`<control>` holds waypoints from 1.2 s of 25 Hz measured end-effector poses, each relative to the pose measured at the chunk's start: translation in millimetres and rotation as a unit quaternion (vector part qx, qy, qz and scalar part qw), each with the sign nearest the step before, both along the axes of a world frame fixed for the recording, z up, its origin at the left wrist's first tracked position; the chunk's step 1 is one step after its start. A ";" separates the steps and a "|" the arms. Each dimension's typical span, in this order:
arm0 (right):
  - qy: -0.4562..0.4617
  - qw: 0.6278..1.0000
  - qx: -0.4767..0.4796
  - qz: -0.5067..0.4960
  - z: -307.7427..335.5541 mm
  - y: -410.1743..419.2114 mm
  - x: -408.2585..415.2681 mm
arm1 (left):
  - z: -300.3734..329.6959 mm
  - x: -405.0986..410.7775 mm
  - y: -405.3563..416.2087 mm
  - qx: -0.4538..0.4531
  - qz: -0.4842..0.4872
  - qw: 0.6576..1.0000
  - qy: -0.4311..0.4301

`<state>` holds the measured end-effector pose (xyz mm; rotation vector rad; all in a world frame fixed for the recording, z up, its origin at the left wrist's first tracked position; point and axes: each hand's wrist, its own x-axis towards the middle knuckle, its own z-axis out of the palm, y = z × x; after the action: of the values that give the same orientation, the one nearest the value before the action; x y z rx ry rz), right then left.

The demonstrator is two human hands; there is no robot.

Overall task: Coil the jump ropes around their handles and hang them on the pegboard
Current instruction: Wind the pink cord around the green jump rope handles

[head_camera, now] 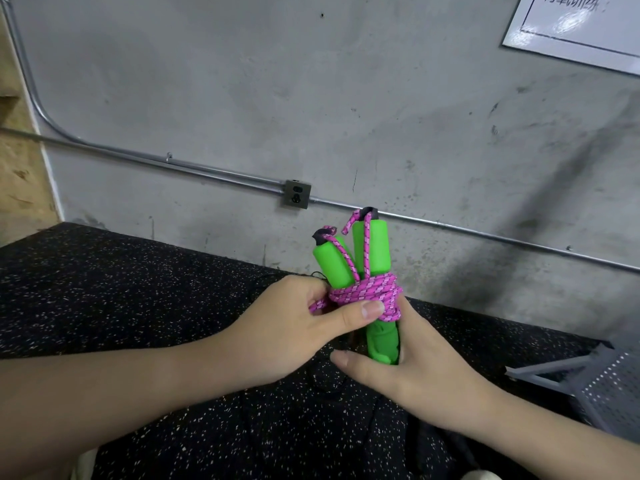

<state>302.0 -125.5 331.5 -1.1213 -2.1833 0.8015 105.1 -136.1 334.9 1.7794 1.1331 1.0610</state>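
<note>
Two bright green foam handles [372, 247] of a jump rope stand upright side by side, their black caps on top. A pink speckled rope [367, 292] is wound several times around their middle. My left hand [294, 327] pinches the rope coil from the left, thumb pressed on the wraps. My right hand [408, 368] grips the lower ends of the handles from the right, with its fingers hidden behind them. A black cord [325, 382] lies on the floor below my hands.
The floor is black speckled rubber matting [138, 289]. A grey concrete wall [311, 98] with a metal conduit [173, 161] and an outlet box [296, 194] rises behind. A grey perforated metal panel [602, 386] lies at the right. A white sign [581, 26] hangs upper right.
</note>
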 end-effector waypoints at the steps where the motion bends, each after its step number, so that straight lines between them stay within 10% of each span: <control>1: 0.037 0.998 -0.030 0.030 0.9 -1.3 2.0 | -0.2 -1.0 1.3 0.007 -0.005 1.000 0.008; 6: 0.204 0.968 -0.129 0.066 4.9 0.5 4.2 | -1.2 -3.8 0.0 0.040 -0.024 0.997 0.059; 30: 0.260 0.956 -0.130 -0.041 9.0 10.0 2.4 | 1.2 -3.1 -17.7 0.133 0.018 0.990 0.032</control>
<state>304.4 -115.5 340.5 -0.9744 -1.6166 1.2166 102.0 -153.8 336.2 2.0184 1.1066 1.2306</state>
